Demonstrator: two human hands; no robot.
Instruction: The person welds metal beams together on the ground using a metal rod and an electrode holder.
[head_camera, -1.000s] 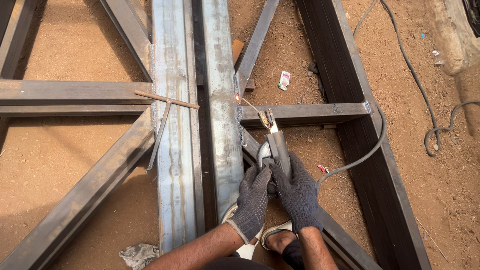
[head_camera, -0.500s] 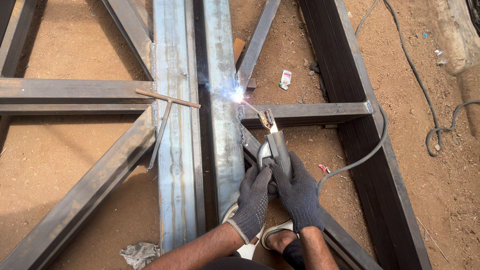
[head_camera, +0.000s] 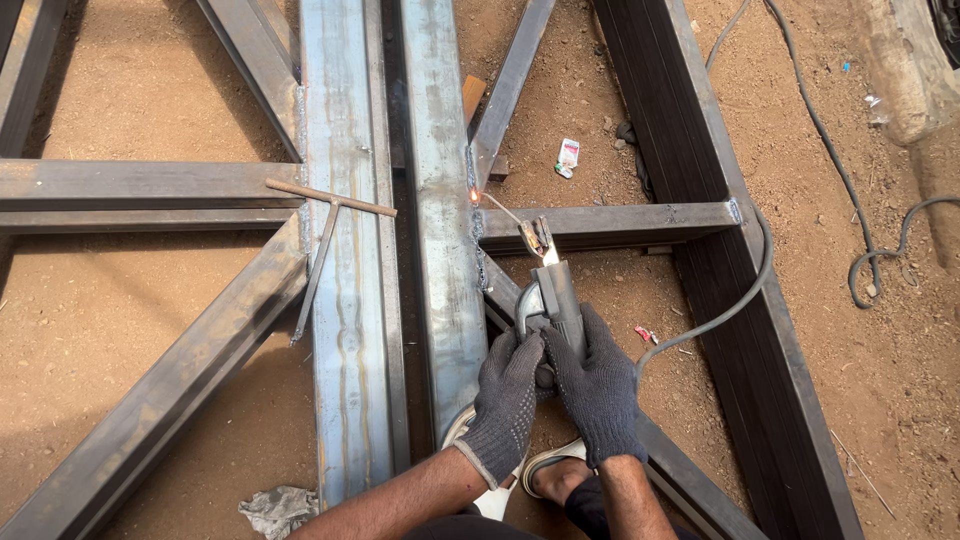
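In the head view we saw both gloved hands closed around the grey electrode holder (head_camera: 555, 300), low in the frame at about five o'clock from the centre. The left hand (head_camera: 507, 400) wrapped its fingers about the lower part of the holder from the nine o'clock side, and the right hand (head_camera: 597, 392) clasped it from the three o'clock side, the two gloves touching each other. From the top of the holder a thin welding rod (head_camera: 503, 210) slanted toward eleven o'clock, and its tip glowed orange at a small spark (head_camera: 474, 196) right against the edge of the right-hand upright steel beam (head_camera: 440, 200). That spot lay where a horizontal crossbar (head_camera: 610, 222) met the beam. A grey cable (head_camera: 745, 285) curved away from the holder toward two o'clock and over the dark outer frame rail (head_camera: 700, 220). At nine o'clock from the spark a second pale beam (head_camera: 340, 260) ran parallel, with a rusty T-shaped bar (head_camera: 328, 205) lying across it. A crumpled rag (head_camera: 275, 508) lay on the sandy ground (head_camera: 130, 300) at seven o'clock, and a small scrap of packaging (head_camera: 567, 157) lay at twelve o'clock from the holder. A black cable (head_camera: 880, 265) looped at three o'clock.
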